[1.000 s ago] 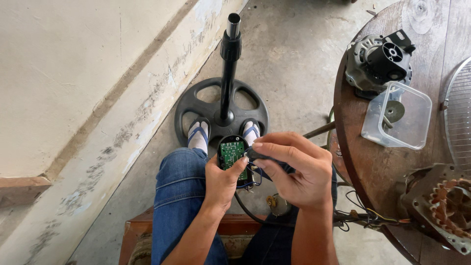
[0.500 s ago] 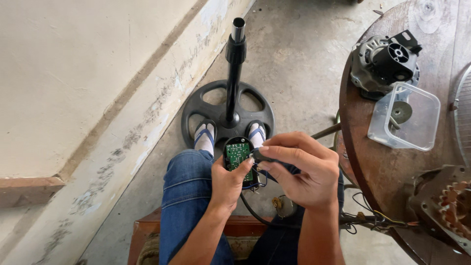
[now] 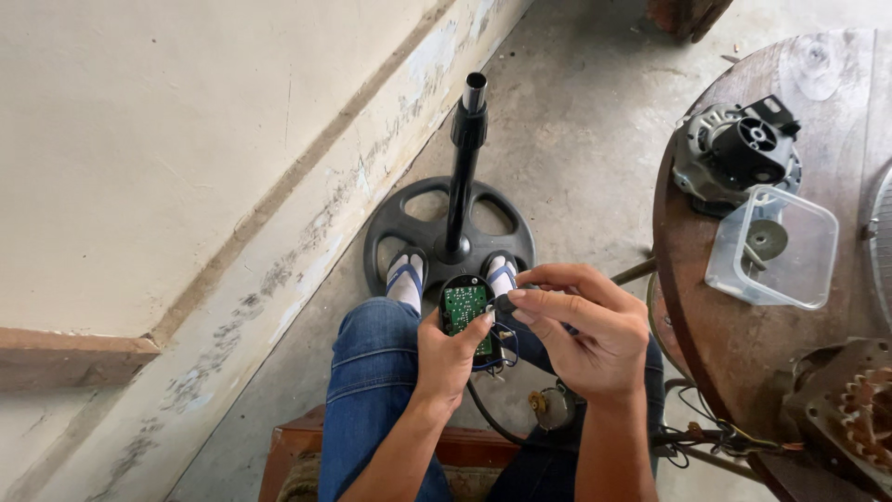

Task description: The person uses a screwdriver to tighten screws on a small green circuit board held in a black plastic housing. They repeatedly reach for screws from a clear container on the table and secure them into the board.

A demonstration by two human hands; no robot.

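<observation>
My left hand [image 3: 448, 355] grips a small black housing with a green circuit board [image 3: 464, 305] facing up, held above my lap. My right hand [image 3: 585, 325] pinches a small dark part at the board's right edge, where thin wires and a black cable [image 3: 485, 413] hang down. Both hands sit close together over my knees in blue jeans. My feet in sandals rest on the round black fan base [image 3: 449, 240], whose black pole [image 3: 465, 153] rises toward the camera.
A round wooden table [image 3: 715, 353] stands at my right with a fan motor [image 3: 739, 153], a clear plastic container [image 3: 771, 246], a geared motor part [image 3: 850, 409] and a wire grille edge. A wall runs along the left. I sit on a wooden stool [image 3: 288, 455].
The view has shifted slightly; hands and board sit a little further right and lower in frame. My right fingers stay pinched at the board's edge, left hand still holding it.
</observation>
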